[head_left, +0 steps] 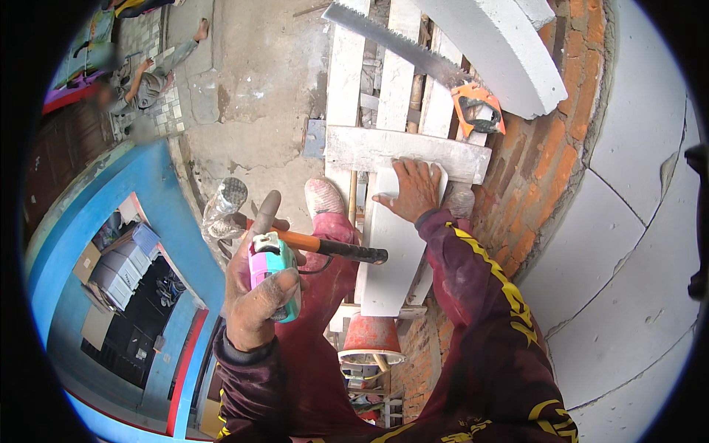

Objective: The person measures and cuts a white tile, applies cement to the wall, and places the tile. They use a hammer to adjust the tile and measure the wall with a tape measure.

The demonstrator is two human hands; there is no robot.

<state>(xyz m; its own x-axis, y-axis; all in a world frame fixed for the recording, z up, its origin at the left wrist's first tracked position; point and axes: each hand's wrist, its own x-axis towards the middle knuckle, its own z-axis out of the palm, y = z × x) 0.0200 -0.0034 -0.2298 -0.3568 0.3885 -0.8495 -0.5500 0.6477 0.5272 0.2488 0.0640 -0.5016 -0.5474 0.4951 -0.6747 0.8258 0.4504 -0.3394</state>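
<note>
My left hand (pixel 251 310) is closed round a pink and teal tape measure (pixel 284 273). In the same hand is a hammer with an orange and black handle (pixel 336 248); its dusty, pale head (pixel 225 203) sticks out beyond my fingers, and its exact shape is hard to make out. Palm down, my right hand (pixel 413 190) rests with fingers spread on the far end of a white lightweight block (pixel 388 258). That block lies lengthwise over white wooden planks, between my legs. A white crossboard (pixel 402 153) sits just beyond it.
A handsaw with an orange handle (pixel 473 111) lies on the planks (pixel 343 74) ahead. White blocks (pixel 509 63) are stacked at far right beside a brick wall (pixel 546 170). A red bucket (pixel 369 336) stands below. At far left, a person (pixel 151 85) is on the floor beyond a blue-framed opening (pixel 159 184).
</note>
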